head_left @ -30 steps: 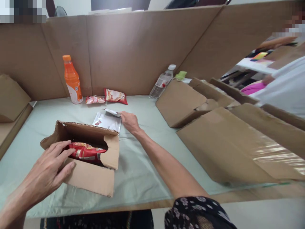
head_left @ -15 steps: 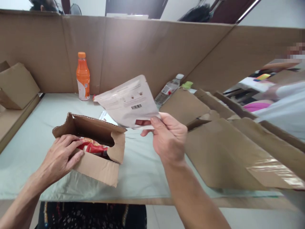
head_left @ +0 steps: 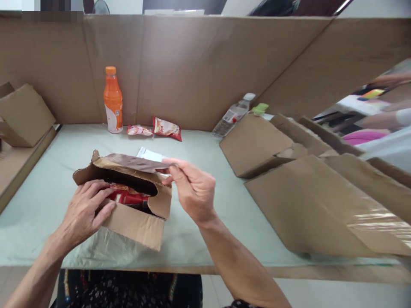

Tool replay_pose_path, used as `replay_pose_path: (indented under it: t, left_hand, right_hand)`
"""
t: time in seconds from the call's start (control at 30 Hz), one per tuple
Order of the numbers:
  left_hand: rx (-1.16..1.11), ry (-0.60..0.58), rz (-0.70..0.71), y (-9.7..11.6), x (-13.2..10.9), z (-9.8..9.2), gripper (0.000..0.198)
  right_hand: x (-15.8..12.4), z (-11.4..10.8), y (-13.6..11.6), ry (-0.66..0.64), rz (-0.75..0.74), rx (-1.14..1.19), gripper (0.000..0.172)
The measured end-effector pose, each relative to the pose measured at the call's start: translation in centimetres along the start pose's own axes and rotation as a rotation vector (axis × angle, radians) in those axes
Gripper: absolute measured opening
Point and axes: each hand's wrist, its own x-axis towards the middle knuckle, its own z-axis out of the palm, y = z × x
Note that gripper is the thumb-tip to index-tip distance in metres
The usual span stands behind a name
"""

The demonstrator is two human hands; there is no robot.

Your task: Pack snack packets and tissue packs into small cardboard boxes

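A small open cardboard box (head_left: 136, 224) sits on the table in front of me with its flaps up. Red snack packets (head_left: 128, 196) show inside it, partly hidden by the walls. My left hand (head_left: 85, 203) is closed over the box's near left edge, fingers reaching inside and thumb on the near flap. In my right hand (head_left: 195, 188) a flat pouch (head_left: 135, 163) is pinched at its right end between thumb and fingers. The pouch is seen nearly edge-on, above the box's far side. Behind it lies a white packet (head_left: 149, 154), partly covered.
An orange drink bottle (head_left: 113, 100) stands at the back by a cardboard partition (head_left: 192, 68). Two small snack packets, a pink one (head_left: 139, 130) and a red one (head_left: 167, 129), lie nearby. A clear bottle (head_left: 234, 115) leans beside large open cartons (head_left: 308, 205) at right. Another box (head_left: 27, 115) is at left.
My right hand has moved left and down, and the pouch has tipped from showing its printed face to nearly edge-on over the box. The left hand stays on the box.
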Motion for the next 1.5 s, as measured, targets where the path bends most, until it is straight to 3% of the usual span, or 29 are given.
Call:
replay_pose_path:
  t: [0.17, 0.3, 0.37, 0.53, 0.7, 0.87, 0.97, 1.1, 1.2, 1.27, 1.33, 1.4, 1.5]
  left_hand:
    - [-0.028, 0.006, -0.025, 0.0, -0.1, 0.0, 0.041]
    - [-0.030, -0.135, -0.131, 0.0, -0.1, -0.5, 0.048]
    - [-0.020, -0.139, -0.134, 0.0, -0.1, -0.6, 0.049]
    - [-0.006, 0.004, -0.001, -0.2, 0.1, -0.3, 0.044]
    - [-0.001, 0.004, -0.014, -0.5, 0.0, 0.0, 0.040]
    - [-0.003, 0.022, -0.028, -0.7, -0.5, 0.4, 0.039]
    - [0.004, 0.081, -0.072, -0.7, -0.9, 0.8, 0.038]
    - [0.036, 0.089, -0.082, -0.7, -0.9, 0.8, 0.042]
    - [0.079, 0.029, -0.043, -0.6, -0.5, 0.4, 0.043]
    - [0.101, 0.001, -0.026, -0.5, -0.2, 0.2, 0.045]
    - [0.118, -0.004, -0.019, -0.4, 0.0, 0.1, 0.045]
    - [0.131, 0.010, -0.007, -0.3, 0.1, 0.2, 0.045]
    - [0.156, 0.050, 0.019, -0.2, 0.2, 0.3, 0.045]
  right_hand:
    - [-1.3, -1.4, -2.4, 0.061, 0.043, 0.226, 0.022]
    - [-1.2, -1.0, -3.9, -0.045, 0.091, 0.349, 0.024]
    - [-0.8, -0.4, -3.8, -0.095, 0.085, 0.316, 0.022]
    - [-0.8, 1.0, -1.2, -0.140, -0.028, -0.006, 0.027]
    - [-1.2, 2.2, 0.3, -0.414, -0.089, -0.292, 0.039]
    - [0.4, 2.5, -0.9, -0.781, 0.034, -0.564, 0.037]
    - [0.9, 2.5, -1.5, -0.868, 0.043, -0.618, 0.035]
    - [-0.3, 2.1, -0.8, -0.757, -0.070, -0.501, 0.032]
    - [-1.7, 1.1, 0.4, -0.515, -0.306, -0.258, 0.028]
    - [-2.5, -0.1, 1.3, -0.331, -0.380, -0.136, 0.025]
    - [-2.8, -1.3, 2.3, -0.176, -0.311, -0.073, 0.023]
    - [-2.6, -2.3, 4.0, -0.069, -0.133, -0.028, 0.022]
    - [-1.8, -3.1, 7.8, -0.014, 0.140, -0.015, 0.028]
